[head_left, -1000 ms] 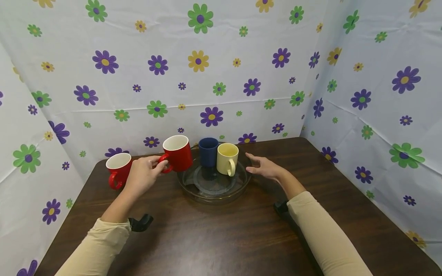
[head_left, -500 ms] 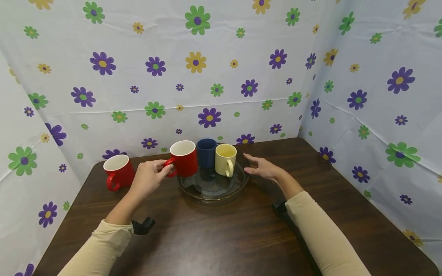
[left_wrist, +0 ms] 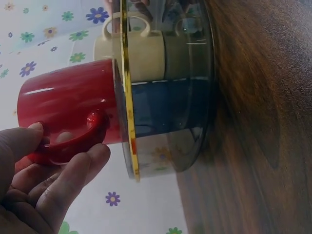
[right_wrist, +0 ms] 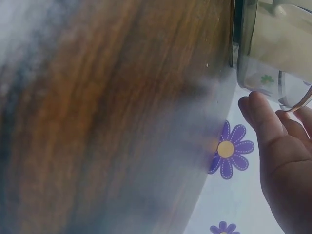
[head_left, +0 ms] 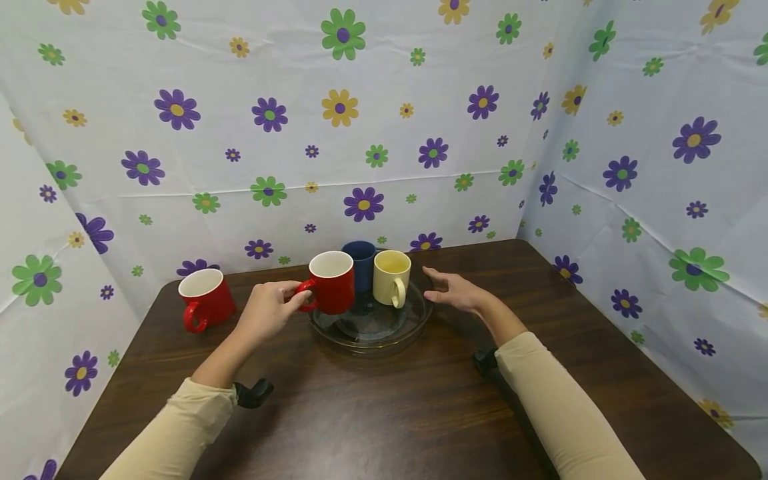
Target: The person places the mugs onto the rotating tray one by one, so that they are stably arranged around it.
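Observation:
My left hand (head_left: 271,311) pinches the handle of a red mug (head_left: 336,288) with a white inside. In the left wrist view this red mug (left_wrist: 63,100) is upright at the rim of a clear glass dish (left_wrist: 127,92), above the dish floor. Inside the glass dish (head_left: 366,345) stand a dark blue cup (head_left: 363,268) and a pale yellow mug (head_left: 389,283), side by side. The held mug partly hides the blue cup. Beside the dish's right side, my right hand (head_left: 459,294) has its fingers extended; in the right wrist view its fingertips (right_wrist: 258,105) are close to the glass, contact unclear.
A second red mug (head_left: 210,300) stands on the dark wooden table (head_left: 372,413) at the left, behind my left hand. White flowered cloth (head_left: 288,67) hangs along the back and sides of the table. Black wrist devices (head_left: 255,393) sit under both sleeves.
My left hand has carried the red mug to the right and lower, over the glass dish and in front of the blue cup. My right hand has stayed nearly still.

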Motion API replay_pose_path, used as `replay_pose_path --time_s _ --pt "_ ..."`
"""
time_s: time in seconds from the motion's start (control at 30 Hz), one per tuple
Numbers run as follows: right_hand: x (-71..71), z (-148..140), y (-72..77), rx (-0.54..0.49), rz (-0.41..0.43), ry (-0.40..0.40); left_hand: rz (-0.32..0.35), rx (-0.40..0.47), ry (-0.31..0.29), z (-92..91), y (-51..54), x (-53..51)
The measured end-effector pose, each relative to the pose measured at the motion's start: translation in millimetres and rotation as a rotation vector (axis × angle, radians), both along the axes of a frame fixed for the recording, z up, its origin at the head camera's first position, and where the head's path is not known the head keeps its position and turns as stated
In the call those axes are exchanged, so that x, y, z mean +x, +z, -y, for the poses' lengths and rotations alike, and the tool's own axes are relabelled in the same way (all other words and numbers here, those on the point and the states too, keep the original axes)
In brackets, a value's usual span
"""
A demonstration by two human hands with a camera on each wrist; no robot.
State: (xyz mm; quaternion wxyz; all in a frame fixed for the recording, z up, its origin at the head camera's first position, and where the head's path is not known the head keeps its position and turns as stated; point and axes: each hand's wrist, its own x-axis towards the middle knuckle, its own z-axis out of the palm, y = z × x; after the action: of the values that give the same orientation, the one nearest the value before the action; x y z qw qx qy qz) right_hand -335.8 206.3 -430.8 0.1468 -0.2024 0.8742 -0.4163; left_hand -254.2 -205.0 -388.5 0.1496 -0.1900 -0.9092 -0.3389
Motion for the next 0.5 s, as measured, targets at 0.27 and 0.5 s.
replay_pose_path --time_s 0.27,0.5 --pt "-3.2 -1 -0.7 0.027 -0.008 -0.008 0.048 0.022 -0.041 -9.1 -4.4 -8.2" --pt "-3.2 -1 -2.4 0.032 -0.006 -0.009 0.051 0.043 -0.075 -17.0 -8.1 -10.6"
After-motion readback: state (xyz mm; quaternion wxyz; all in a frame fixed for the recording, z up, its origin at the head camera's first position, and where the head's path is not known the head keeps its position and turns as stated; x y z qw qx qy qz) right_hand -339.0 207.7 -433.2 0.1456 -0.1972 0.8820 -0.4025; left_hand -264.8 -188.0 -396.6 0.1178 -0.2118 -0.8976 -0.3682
